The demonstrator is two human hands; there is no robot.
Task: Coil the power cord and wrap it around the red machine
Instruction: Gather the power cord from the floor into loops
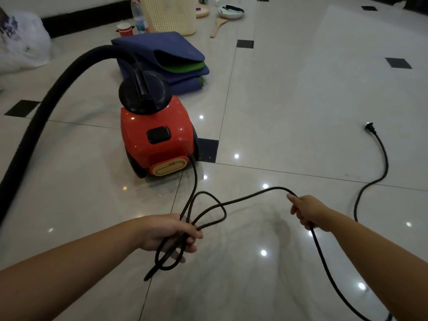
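Observation:
The red machine stands on the tiled floor at centre left, with a black round top and a thick black hose arching off to the left. Its black power cord leaves the machine's rear right corner. My left hand is shut on a few loose loops of the cord below the machine. My right hand grips the cord farther along, to the right. From there the cord runs down out of frame, then curves back up the right side to the plug lying on the floor.
Folded blue and green mats lie behind the machine. A cream basket, a water bottle, a red cup, a wooden spatula and a pan sit at the back. A white plastic bag is far left.

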